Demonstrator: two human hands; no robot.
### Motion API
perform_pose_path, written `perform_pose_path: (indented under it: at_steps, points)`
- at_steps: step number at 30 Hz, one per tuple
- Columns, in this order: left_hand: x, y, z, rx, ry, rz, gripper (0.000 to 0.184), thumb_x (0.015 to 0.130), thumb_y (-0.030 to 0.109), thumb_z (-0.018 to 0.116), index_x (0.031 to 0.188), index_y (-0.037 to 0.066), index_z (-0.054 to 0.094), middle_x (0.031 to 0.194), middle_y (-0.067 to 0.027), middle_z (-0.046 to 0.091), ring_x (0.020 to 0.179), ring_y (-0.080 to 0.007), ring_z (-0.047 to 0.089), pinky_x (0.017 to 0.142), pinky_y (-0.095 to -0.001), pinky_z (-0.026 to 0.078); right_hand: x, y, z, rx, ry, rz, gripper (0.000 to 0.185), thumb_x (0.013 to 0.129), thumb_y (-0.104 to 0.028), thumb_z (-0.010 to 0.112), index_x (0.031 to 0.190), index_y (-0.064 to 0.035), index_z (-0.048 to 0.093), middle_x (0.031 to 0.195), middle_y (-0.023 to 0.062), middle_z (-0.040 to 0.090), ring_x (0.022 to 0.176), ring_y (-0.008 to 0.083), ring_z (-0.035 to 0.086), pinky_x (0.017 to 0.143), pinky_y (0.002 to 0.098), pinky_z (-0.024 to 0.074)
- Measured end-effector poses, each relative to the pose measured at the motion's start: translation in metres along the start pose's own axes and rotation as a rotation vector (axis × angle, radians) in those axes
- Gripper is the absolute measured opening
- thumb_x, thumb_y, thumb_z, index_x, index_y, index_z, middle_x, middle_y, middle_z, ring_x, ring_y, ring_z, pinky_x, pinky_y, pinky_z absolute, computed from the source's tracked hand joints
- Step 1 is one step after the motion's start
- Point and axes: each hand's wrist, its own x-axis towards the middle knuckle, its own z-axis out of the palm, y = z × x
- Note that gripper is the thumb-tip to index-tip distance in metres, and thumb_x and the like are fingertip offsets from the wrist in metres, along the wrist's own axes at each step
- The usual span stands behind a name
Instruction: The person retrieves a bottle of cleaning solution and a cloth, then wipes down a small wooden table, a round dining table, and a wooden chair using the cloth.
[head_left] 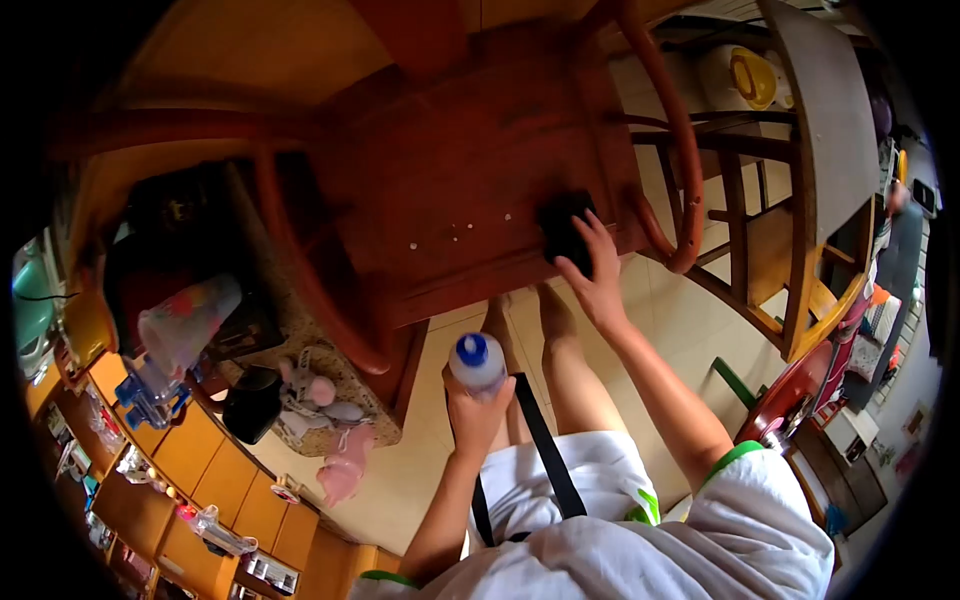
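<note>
My left hand (472, 415) is wrapped round a clear bottle (480, 370) with a blue cap, upright in front of my body. My right hand (596, 270) rests on a black item (568, 232), perhaps a cloth, at the near right part of the seat of a reddish-brown wooden chair (400, 180). Its fingers curl over the item's right edge. Several small white bits (457, 238) lie on the seat, left of the black item.
Curved armrests (690, 190) flank the seat. At the left, a stone-topped surface (375, 425) holds plush toys (310, 385) and a black object (250, 403). Another wooden chair (800, 200) stands at the right. A green bar (735, 383) is low at the right.
</note>
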Motion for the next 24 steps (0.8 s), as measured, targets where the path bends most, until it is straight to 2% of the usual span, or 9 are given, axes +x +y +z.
perform_pose_path:
  at_steps: [1,2,4,6,8,12,15,19,24]
  points:
    - [-0.004,-0.007,0.008,-0.054,-0.031,-0.045,0.068,0.07,0.012,0.08,0.125,0.0,0.042,0.116,-0.0155,0.055,0.106,-0.0277,0.057,0.091,-0.0366,0.045,0.004,0.014,0.01,-0.226,-0.156,0.036,0.062,0.084,-0.032,0.069,0.139,-0.0162,0.046,0.153,0.0158,0.026,0.138,0.0399,0.027,0.112,0.0516,0.0184]
    - [-0.008,-0.013,0.014,-0.108,-0.059,-0.088,0.063,0.073,0.006,0.076,0.127,0.0,0.044,0.119,-0.0115,0.053,0.107,-0.0224,0.055,0.093,-0.0337,0.044,0.011,0.024,0.018,-0.232,-0.174,0.041,0.062,0.084,-0.032,0.069,0.139,-0.0162,0.046,0.153,0.0158,0.026,0.138,0.0399,0.027,0.112,0.0516,0.0184]
    - [-0.01,-0.017,0.022,-0.144,-0.037,-0.116,0.059,0.074,0.005,0.076,0.124,0.0,0.047,0.119,-0.011,0.053,0.106,-0.0216,0.055,0.092,-0.0336,0.045,0.028,0.047,0.04,-0.352,-0.134,-0.116,0.064,0.084,-0.041,0.064,0.141,-0.0198,0.044,0.156,0.0152,0.019,0.141,0.0438,0.016,0.113,0.057,0.0107]
    - [-0.012,-0.015,0.027,-0.179,-0.014,-0.135,0.054,0.074,0.003,0.075,0.122,0.0,0.049,0.118,-0.0104,0.054,0.105,-0.0208,0.056,0.091,-0.0335,0.046,0.051,0.068,0.056,-0.349,-0.192,-0.174,0.063,0.085,-0.038,0.064,0.142,-0.0208,0.043,0.156,0.0155,0.019,0.142,0.0434,0.015,0.114,0.0563,0.0124]
    - [-0.011,-0.014,0.031,-0.287,0.004,-0.168,0.055,0.075,0.002,0.075,0.123,0.001,0.048,0.117,-0.0099,0.054,0.106,-0.0203,0.055,0.09,-0.0341,0.047,0.088,0.09,0.069,-0.491,-0.205,-0.419,0.059,0.087,-0.033,0.064,0.141,-0.0212,0.045,0.155,0.0161,0.022,0.141,0.0435,0.017,0.114,0.0562,0.0152]
    - [-0.019,-0.032,0.036,-0.298,0.05,-0.174,0.058,0.075,0.001,0.074,0.126,0.002,0.046,0.118,-0.0095,0.054,0.107,-0.0195,0.055,0.092,-0.0342,0.046,0.239,0.064,0.101,-0.452,0.418,-0.309,0.053,0.089,-0.029,0.061,0.14,-0.0187,0.046,0.151,0.0159,0.031,0.136,0.0442,0.027,0.112,0.0549,0.0212]
    - [-0.021,-0.031,0.041,-0.363,0.089,-0.311,0.062,0.073,0.001,0.076,0.126,0.003,0.045,0.119,-0.0093,0.052,0.108,-0.0198,0.055,0.094,-0.0342,0.046,0.272,0.018,0.154,-0.472,0.651,-0.063,0.046,0.095,-0.023,0.052,0.14,-0.018,0.046,0.148,0.0153,0.036,0.135,0.0386,0.032,0.111,0.0528,0.0258]
    - [-0.025,-0.025,0.042,-0.492,0.12,-0.305,0.064,0.071,0.0,0.077,0.125,0.004,0.044,0.118,-0.0092,0.052,0.108,-0.0197,0.054,0.093,-0.0331,0.046,0.176,-0.01,0.187,-0.366,0.134,-0.42,0.046,0.094,-0.021,0.051,0.139,-0.0156,0.047,0.146,0.0169,0.038,0.133,0.0384,0.034,0.11,0.0516,0.0272]
    - [-0.028,-0.004,0.028,-0.387,0.053,-0.206,0.063,0.072,0.001,0.078,0.125,0.003,0.044,0.119,-0.0093,0.051,0.108,-0.0201,0.054,0.093,-0.0337,0.046,0.08,0.02,0.129,-0.282,-0.437,-0.745,0.046,0.092,-0.019,0.049,0.137,-0.0126,0.048,0.142,0.019,0.041,0.131,0.0382,0.037,0.109,0.0501,0.0291]
